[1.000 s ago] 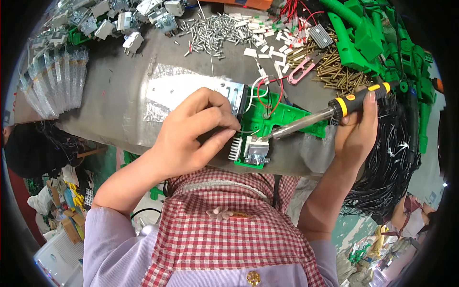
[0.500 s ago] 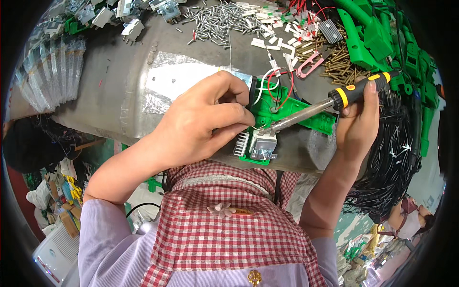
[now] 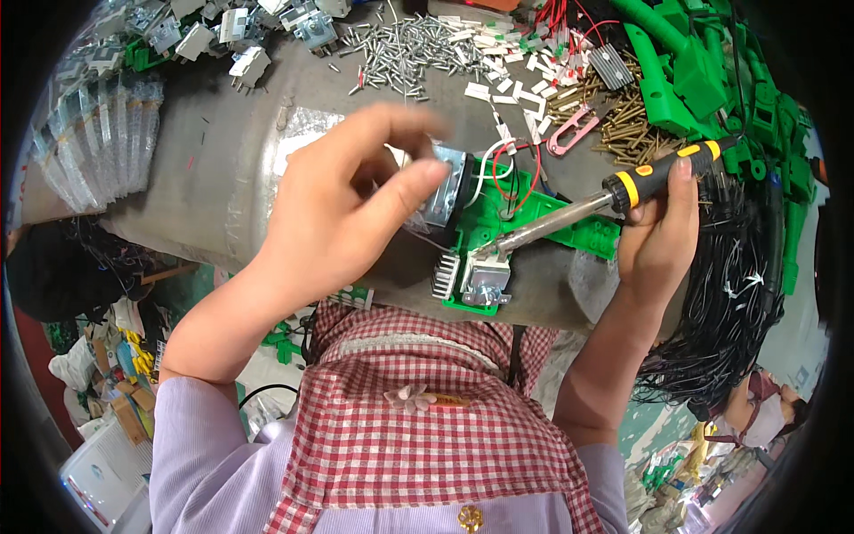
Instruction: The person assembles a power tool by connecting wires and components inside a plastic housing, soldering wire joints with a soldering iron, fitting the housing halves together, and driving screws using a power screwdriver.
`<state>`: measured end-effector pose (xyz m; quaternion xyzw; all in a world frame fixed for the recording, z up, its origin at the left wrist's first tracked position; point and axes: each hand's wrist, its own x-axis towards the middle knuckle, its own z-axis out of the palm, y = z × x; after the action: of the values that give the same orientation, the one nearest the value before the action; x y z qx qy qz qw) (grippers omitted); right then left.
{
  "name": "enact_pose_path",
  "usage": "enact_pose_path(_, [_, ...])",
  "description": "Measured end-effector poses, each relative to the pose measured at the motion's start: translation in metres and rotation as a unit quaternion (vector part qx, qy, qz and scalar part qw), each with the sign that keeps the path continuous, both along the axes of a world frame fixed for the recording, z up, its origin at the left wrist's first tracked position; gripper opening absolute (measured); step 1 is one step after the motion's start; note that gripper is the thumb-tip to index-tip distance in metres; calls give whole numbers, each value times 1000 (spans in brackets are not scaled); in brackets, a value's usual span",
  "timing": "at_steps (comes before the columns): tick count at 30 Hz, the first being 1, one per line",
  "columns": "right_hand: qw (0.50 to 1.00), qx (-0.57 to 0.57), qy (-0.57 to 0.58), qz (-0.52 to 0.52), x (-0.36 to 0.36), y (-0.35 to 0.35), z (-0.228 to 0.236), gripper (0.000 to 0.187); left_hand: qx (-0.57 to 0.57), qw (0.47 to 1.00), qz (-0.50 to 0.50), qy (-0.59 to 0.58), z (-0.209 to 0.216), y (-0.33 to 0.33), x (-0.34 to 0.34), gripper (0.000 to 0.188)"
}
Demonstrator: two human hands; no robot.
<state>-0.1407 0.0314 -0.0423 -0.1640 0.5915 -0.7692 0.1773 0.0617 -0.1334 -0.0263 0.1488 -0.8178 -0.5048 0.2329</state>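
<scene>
My right hand [image 3: 658, 231] grips a soldering iron [image 3: 569, 216] by its black and yellow handle. The iron's tip rests at the metal-framed switch [image 3: 487, 278] in an open green plastic tool housing [image 3: 569, 233]. My left hand [image 3: 334, 200] is raised left of the housing. Its thumb and fingers are apart, the fingertips blurred, and I see nothing held in it. Beside its thumb sits a silver motor [image 3: 445, 182] with a black end. White, red and black wires [image 3: 516, 178] loop above the housing. A white finned part [image 3: 446, 276] lies by the switch.
Silver screws [image 3: 391, 58], white connectors [image 3: 534, 84] and brass-coloured screws [image 3: 632, 116] lie at the back. Pink snips [image 3: 574, 131] are near them. Green housings [image 3: 680, 80] and black cables [image 3: 712, 294] crowd the right. Bubble-wrap sleeves [image 3: 111, 142] lie at left.
My left hand has lifted away from the switch, up and to the left, and its pinch has opened. The motor shows more now. The soldering iron stays at the switch.
</scene>
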Motion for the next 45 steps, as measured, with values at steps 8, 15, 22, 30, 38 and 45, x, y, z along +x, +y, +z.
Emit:
enact_pose_path(8, [1000, 16, -1, -17, 5, -1, 2, 26, 588, 806, -50, -41, 1, -5, -20, 41])
enact_pose_path(15, [1000, 1, -11, -10, 3, 4, -3, 24, 610, 788, -71, -48, 0, -6, -29, 30])
enact_pose_path(22, [1000, 16, -1, -14, 7, 2, 0, 21, 534, 836, -103, -72, -10, -11, -12, 17])
enact_pose_path(30, [1000, -9, 9, 27, -1, 7, -6, 24, 475, 864, -117, -118, 2, -14, -20, 19])
enact_pose_path(38, [1000, 1, 12, 7, 5, 3, -2, 22, 294, 944, -51, -143, -3, -19, -33, 21])
enact_pose_path(45, [1000, 10, 11, -1, 5, 5, -1, 23, 447, 887, -62, -99, -8, -10, -10, 22])
